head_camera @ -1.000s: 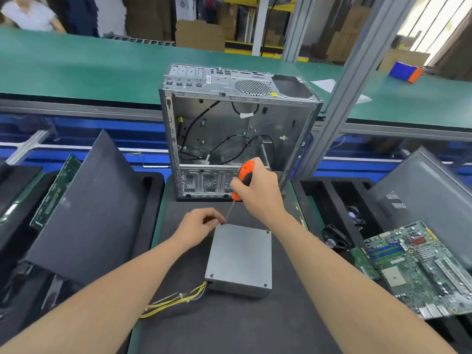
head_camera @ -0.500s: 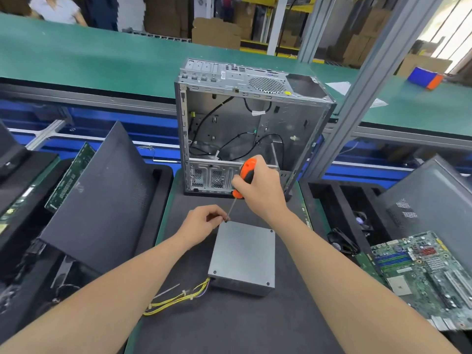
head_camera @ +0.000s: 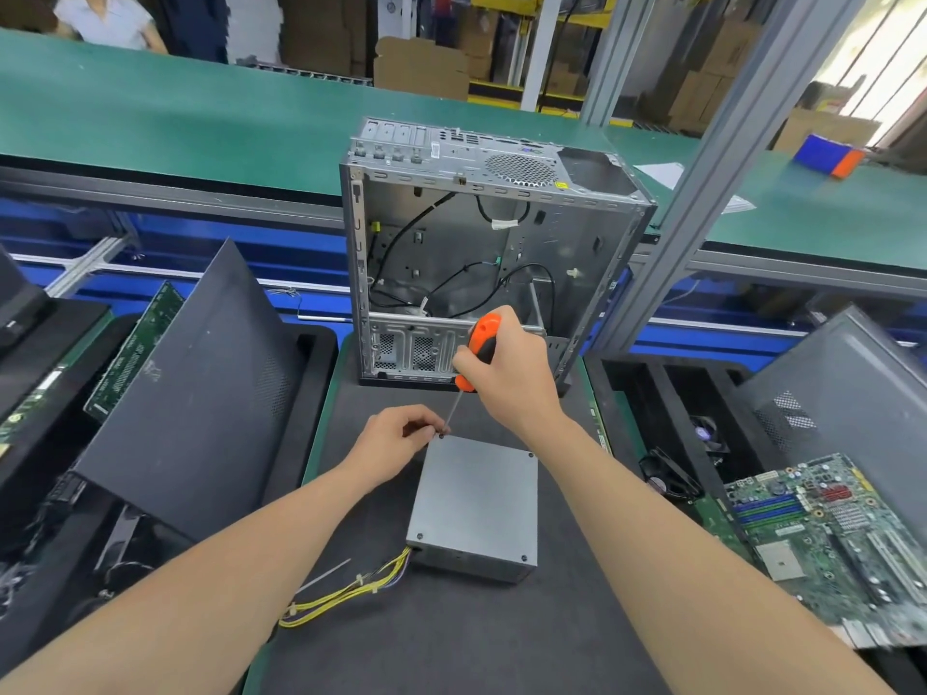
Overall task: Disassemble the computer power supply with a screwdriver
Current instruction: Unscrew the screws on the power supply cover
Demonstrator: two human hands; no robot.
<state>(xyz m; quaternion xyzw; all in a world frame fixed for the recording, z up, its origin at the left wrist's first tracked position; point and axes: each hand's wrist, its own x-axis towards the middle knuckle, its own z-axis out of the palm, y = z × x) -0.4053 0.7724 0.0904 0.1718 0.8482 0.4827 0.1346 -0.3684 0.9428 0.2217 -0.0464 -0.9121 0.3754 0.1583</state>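
Observation:
A grey metal power supply [head_camera: 476,499] lies flat on the black mat, with yellow wires [head_camera: 346,591] trailing from its near left corner. My right hand [head_camera: 511,373] grips the orange-and-black handle of a screwdriver [head_camera: 479,351]; its thin shaft slants down to the box's far left corner. My left hand [head_camera: 396,441] rests at that same corner, its fingertips pinched around the screwdriver tip. Screw heads show at the other three corners of the lid.
An empty open computer case [head_camera: 481,258] stands upright just behind the power supply. Dark side panels [head_camera: 200,393] lean in the left bin, another panel [head_camera: 853,388] and a green motherboard [head_camera: 827,534] lie at the right. A person stands beyond the green conveyor [head_camera: 200,122].
The view has shifted slightly, so the scene sits a little further right and lower. Both hands stay at the far left corner with the screwdriver tip held there.

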